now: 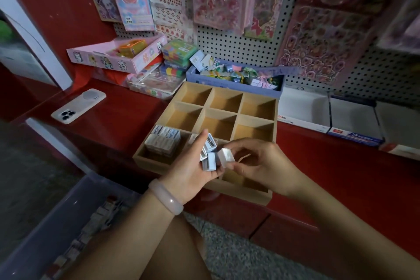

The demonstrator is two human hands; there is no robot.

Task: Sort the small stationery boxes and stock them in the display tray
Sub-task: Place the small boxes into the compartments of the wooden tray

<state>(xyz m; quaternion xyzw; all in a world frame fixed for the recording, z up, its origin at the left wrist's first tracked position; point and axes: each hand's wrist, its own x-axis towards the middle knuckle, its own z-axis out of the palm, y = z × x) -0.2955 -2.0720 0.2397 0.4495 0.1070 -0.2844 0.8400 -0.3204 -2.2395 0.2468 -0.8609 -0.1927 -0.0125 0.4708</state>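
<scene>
A wooden display tray (pixel 256 117) with square compartments lies on the red shelf. Its near-left compartment holds a packed stack of small white stationery boxes (pixel 162 142). Above the tray's near row, my left hand (pixel 193 170) grips a few small white boxes (pixel 210 154) in its palm, thumb up. My right hand (pixel 261 161) pinches one small white box (pixel 226 154) right beside them. The compartments in the two far rows look bare. My hands hide part of the near row.
A phone (pixel 78 105) lies on the shelf at the left. Behind the tray stand a blue box of trinkets (pixel 236 83), a pink box (pixel 116 55) and white cartons (pixel 304 109). A grey bin (pixel 56 223) with more boxes sits at the lower left on the floor.
</scene>
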